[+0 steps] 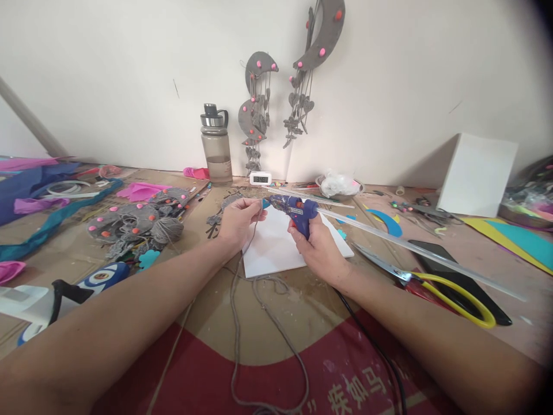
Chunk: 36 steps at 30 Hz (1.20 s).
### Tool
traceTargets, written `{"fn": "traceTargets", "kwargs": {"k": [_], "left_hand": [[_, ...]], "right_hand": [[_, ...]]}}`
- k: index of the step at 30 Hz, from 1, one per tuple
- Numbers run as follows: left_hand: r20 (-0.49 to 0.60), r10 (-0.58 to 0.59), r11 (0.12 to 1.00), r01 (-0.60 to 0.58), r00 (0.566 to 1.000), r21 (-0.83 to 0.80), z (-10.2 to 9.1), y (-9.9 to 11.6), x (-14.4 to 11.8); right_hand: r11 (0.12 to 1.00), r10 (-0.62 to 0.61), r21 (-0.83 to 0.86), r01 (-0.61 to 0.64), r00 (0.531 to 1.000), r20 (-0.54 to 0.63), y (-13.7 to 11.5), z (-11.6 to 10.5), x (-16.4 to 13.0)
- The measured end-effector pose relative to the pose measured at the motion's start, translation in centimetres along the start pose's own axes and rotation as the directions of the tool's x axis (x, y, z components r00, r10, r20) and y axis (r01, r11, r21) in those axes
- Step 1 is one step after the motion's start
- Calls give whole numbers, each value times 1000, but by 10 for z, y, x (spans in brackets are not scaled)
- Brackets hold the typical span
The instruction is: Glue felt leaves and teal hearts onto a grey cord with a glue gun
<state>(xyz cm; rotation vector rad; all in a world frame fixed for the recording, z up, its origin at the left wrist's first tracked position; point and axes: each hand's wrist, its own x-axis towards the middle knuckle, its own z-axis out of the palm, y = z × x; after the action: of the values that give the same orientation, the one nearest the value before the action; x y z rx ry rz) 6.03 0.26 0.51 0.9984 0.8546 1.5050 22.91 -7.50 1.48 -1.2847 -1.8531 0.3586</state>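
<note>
My right hand (322, 248) is wrapped round the grip of a blue hot glue gun (298, 210), whose nozzle points left. A long clear glue stick (415, 248) sticks out of its back. My left hand (242, 222) is closed in a pinch on a small blue piece (265, 203) right by the nozzle. A strand of grey yarn (235, 311) runs down from those fingers and loops over the cardboard. Whether nozzle and blue piece touch, I cannot tell. Beneath both hands lies a white board (268, 253).
Left lie a ball of grey yarn (167, 230), grey moon pieces with pom-poms (116, 225) and a tape dispenser (99, 279). Scissors (432, 285) rest over a black phone (458, 276) at right. A water bottle (217, 153) and small clock (260, 178) stand by the wall.
</note>
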Motion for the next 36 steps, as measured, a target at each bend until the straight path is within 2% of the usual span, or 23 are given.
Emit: {"fn": "traceTargets", "kwargs": {"k": [18,27,36], "left_hand": [[7,6,1000,-6,1000,-17,-1,0,-1],[9,-1,1000,1,1000,-6,0,0,0],[14,16,1000,-16,1000,-14,0,2,-1]], "right_hand": [[997,30,-69,-30,1000,1,-3,0,-1],[997,-5,-78,5,1000,-1,-2,1,-1],[997,35,-72,-34,999,19,-3,1,-1]]}}
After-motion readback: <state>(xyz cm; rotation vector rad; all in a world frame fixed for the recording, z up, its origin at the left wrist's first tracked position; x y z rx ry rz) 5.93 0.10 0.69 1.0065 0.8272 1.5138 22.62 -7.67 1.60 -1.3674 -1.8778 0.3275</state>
